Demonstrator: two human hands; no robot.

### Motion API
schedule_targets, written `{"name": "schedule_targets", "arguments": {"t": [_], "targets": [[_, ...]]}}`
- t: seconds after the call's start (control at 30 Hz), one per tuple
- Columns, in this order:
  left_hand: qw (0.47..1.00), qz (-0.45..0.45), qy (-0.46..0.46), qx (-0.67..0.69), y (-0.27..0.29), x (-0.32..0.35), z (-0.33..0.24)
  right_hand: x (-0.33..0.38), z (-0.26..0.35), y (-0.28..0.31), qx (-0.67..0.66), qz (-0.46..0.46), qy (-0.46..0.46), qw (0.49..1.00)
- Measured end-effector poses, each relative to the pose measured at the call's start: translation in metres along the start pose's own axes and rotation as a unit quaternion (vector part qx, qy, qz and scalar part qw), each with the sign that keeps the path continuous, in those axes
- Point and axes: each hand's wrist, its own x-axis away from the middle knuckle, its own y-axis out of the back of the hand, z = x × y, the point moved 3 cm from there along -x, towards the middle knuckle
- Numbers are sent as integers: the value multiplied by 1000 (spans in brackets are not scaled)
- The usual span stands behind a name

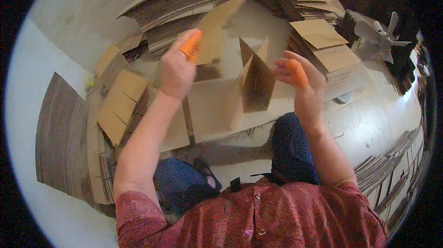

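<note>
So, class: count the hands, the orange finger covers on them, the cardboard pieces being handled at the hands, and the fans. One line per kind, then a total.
Hands: 2, left hand and right hand
Orange finger covers: 2
Cardboard pieces at the hands: 2, flat sheet and folded piece
Fans: 1
Total: 7

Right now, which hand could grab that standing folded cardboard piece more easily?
Probably the right hand: it hovers open right beside the folded cardboard piece, while the left hand already holds a flat cardboard sheet.
</note>
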Motion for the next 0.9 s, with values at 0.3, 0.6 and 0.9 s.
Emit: {"name": "schedule_targets", "arguments": {"t": [0.3,0.6,0.9], "targets": [[993,22,-29,109,8,67,-84,2,23,2,-79,-37,-58,994],[966,44,215,138,-22,133,-72,24,25,2,90,61,60,992],[971,10,157,179,-27,134,-80,31,9,-2,220,105,57,968]]}}
